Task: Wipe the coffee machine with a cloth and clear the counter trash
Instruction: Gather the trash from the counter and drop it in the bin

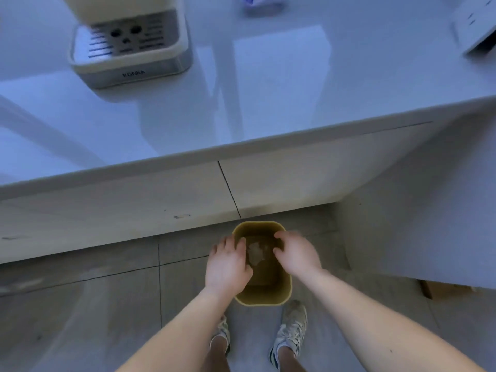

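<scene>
A small yellow trash bin [257, 298] stands on the floor tiles below the counter. Crumpled pale trash [255, 253] lies at its bottom. My left hand [228, 264] hovers over the bin's left rim, palm down, fingers spread, holding nothing. Over the right rim my right hand [298, 255] is held the same way, fingers curled slightly and empty. The cream and silver coffee machine [128, 47] sits on the glossy white counter [268, 103] at the far left. No cloth is in view.
White cabinet fronts [134, 208] run below the counter edge. A blue-and-white packet [255, 1] lies at the counter's back edge, and a white box [475, 30] sits at the far right. My two shoes [290, 334] stand just behind the bin.
</scene>
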Tool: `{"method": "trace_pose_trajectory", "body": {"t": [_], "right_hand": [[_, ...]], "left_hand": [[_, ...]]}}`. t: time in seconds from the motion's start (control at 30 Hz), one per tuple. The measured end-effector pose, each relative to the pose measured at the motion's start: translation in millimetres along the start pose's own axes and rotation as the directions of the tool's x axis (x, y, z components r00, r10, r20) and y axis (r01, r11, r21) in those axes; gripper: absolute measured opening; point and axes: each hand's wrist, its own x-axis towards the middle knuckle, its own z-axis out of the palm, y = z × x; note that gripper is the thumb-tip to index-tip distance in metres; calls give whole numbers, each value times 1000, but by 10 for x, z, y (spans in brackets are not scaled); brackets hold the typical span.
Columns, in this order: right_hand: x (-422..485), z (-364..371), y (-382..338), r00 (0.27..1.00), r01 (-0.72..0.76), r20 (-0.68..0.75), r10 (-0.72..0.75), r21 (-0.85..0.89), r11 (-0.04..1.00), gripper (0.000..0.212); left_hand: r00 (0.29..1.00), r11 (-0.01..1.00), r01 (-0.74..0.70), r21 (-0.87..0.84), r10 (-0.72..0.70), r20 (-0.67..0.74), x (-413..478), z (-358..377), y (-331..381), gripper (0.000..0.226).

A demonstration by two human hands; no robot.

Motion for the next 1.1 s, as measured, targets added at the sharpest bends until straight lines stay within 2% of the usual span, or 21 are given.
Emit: {"method": "trace_pose_trajectory", "body": {"t": [0.23, 0.4, 0.6, 0.83, 1.1], "right_hand": [[-431, -905, -451, 994, 85, -68, -86, -8, 996, 36], [-687, -1401, -627, 989, 107, -99, -109, -20, 994, 42], [-826, -1973, -751, 967, 205, -149, -208, -36, 978, 42], [-876, -2362, -858, 957, 230, -165, -238, -70, 971, 40], [-669, -2708, -1204, 950, 221, -206, -235, -89, 971, 43]], "left_hand": [[996, 1000, -29, -1, 28, -81, -484, -924, 210, 61], [989, 999, -36, 3, 36, -140, -742, -1407, 315, 60], [967, 998, -41, 43, 51, -251, -859, -1917, 438, 63], [946, 999, -30, 34, 39, -322, -908, -2281, 508, 62], [912, 993, -99, 64, 116, -394, -620, -2827, 418, 60]]}}
